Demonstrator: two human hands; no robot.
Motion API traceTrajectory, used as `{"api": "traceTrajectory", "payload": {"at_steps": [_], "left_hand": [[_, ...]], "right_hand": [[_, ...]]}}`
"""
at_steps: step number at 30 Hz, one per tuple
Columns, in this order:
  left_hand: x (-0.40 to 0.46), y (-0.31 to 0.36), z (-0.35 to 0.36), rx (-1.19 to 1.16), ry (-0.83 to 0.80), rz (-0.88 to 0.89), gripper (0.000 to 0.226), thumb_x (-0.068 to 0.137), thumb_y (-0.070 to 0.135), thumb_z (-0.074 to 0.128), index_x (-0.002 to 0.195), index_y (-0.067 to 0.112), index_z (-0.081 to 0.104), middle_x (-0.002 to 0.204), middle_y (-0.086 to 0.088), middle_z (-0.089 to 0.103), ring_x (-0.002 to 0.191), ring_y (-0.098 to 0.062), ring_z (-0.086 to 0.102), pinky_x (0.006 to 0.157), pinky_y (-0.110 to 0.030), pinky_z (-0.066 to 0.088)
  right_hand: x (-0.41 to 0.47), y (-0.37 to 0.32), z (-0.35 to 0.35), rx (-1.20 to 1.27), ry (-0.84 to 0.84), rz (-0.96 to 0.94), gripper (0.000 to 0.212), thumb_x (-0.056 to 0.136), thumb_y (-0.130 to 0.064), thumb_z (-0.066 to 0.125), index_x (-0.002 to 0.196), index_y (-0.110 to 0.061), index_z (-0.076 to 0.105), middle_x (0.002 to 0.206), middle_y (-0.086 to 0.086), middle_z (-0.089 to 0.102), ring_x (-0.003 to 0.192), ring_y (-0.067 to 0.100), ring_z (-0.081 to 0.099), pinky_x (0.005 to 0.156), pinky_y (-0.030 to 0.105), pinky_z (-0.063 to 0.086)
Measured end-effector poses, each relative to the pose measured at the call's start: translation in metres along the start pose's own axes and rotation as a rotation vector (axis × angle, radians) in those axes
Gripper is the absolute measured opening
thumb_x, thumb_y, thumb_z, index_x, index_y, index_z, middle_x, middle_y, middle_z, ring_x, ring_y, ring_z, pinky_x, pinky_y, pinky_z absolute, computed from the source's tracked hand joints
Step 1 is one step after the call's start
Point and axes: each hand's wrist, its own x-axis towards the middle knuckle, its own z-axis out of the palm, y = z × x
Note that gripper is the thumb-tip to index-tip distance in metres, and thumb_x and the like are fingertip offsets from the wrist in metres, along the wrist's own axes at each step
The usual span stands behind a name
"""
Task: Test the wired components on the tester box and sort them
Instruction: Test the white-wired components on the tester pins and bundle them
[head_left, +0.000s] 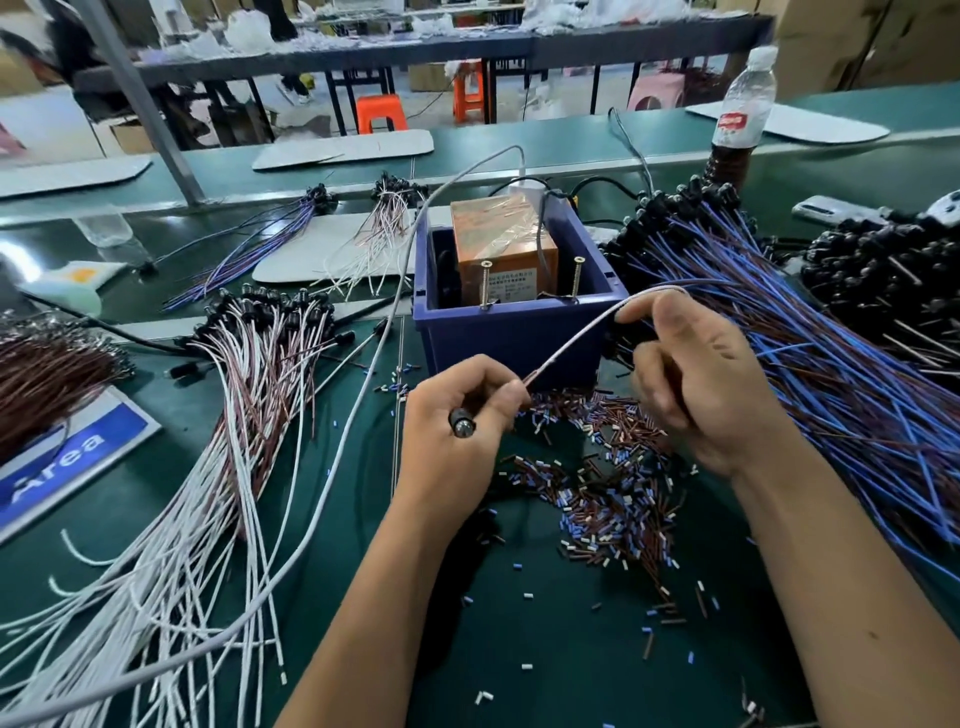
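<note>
Both hands are busy in front of the tester box (511, 270), a blue bin holding an orange unit wrapped in clear tape, with two upright screws at its near edge.

Left hand (457, 415): fingers curled around a wired component (462, 423); its black cap end pokes out of the fist toward the camera. Its pale wire pair (582, 338) runs up and right from the fist, across the front of the box.

Right hand (701, 374): pinches the far end of that same wire pair between thumb and forefinger, just right of the box's near right corner. The remaining fingers are curled in.

Piles on the green surface (519, 649):
- white/brown wired components (249, 395), near left, caps toward the far side
- blue/brown wired components (831, 364), right, fanned out
- black caps heap (883, 275), far right
- dark brown bundle (47, 374), left edge
- two small bundles, far left of the box

Cut insulation bits (597, 467) are scattered between the hands and toward the near side. A long grey cable (332, 478) loops from the box down to the near left. A water bottle (740, 114) stands far right. A blue "Area" sign (67, 457) lies at left.
</note>
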Motion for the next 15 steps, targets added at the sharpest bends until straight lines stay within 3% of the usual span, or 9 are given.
{"api": "traceTrajectory", "payload": {"at_steps": [5, 7, 10, 12, 15], "left_hand": [[0.0003, -0.0009, 0.0027, -0.141, -0.144, -0.073, 0.015, 0.091, 0.025, 0.065, 0.077, 0.020, 0.071, 0.061, 0.004, 0.059, 0.053, -0.006, 0.045, 0.054, -0.014, 0.034], [0.0006, -0.0006, 0.0025, -0.190, -0.169, -0.087, 0.016, 0.091, 0.025, 0.065, 0.077, 0.020, 0.072, 0.061, 0.003, 0.059, 0.051, -0.005, 0.044, 0.052, -0.014, 0.033], [-0.0004, 0.0007, 0.0032, -0.234, -0.188, -0.096, 0.018, 0.093, 0.019, 0.064, 0.077, 0.021, 0.072, 0.061, 0.002, 0.060, 0.050, -0.002, 0.044, 0.052, -0.011, 0.033], [-0.0015, 0.0006, 0.0039, -0.208, -0.213, -0.106, 0.019, 0.094, 0.015, 0.064, 0.077, 0.019, 0.072, 0.061, 0.002, 0.063, 0.051, -0.001, 0.049, 0.054, -0.010, 0.036], [-0.0022, 0.0023, 0.0062, -0.101, -0.275, -0.118, 0.016, 0.094, 0.016, 0.065, 0.080, 0.016, 0.073, 0.065, 0.002, 0.068, 0.057, -0.003, 0.055, 0.060, -0.014, 0.041]], "right_hand": [[0.0022, -0.0050, -0.0041, 0.178, 0.167, -0.024, 0.030, 0.104, -0.033, 0.053, 0.086, -0.014, 0.069, 0.053, -0.003, 0.042, 0.040, 0.008, 0.029, 0.038, 0.019, 0.022], [0.0033, -0.0069, -0.0068, 0.258, 0.225, 0.039, 0.031, 0.102, -0.038, 0.055, 0.086, -0.015, 0.069, 0.056, -0.004, 0.046, 0.041, 0.008, 0.033, 0.038, 0.018, 0.025], [0.0033, -0.0043, -0.0037, 0.192, 0.278, 0.139, 0.038, 0.092, -0.051, 0.061, 0.085, -0.016, 0.074, 0.058, -0.002, 0.052, 0.040, 0.009, 0.038, 0.038, 0.017, 0.028], [0.0024, -0.0023, -0.0013, 0.164, 0.288, 0.173, 0.033, 0.091, -0.048, 0.065, 0.078, -0.020, 0.077, 0.060, -0.002, 0.055, 0.040, 0.008, 0.039, 0.036, 0.017, 0.028], [0.0042, -0.0037, -0.0024, 0.329, 0.316, 0.181, 0.026, 0.098, -0.034, 0.062, 0.079, -0.019, 0.071, 0.060, -0.006, 0.052, 0.040, 0.004, 0.037, 0.034, 0.015, 0.028]]}}
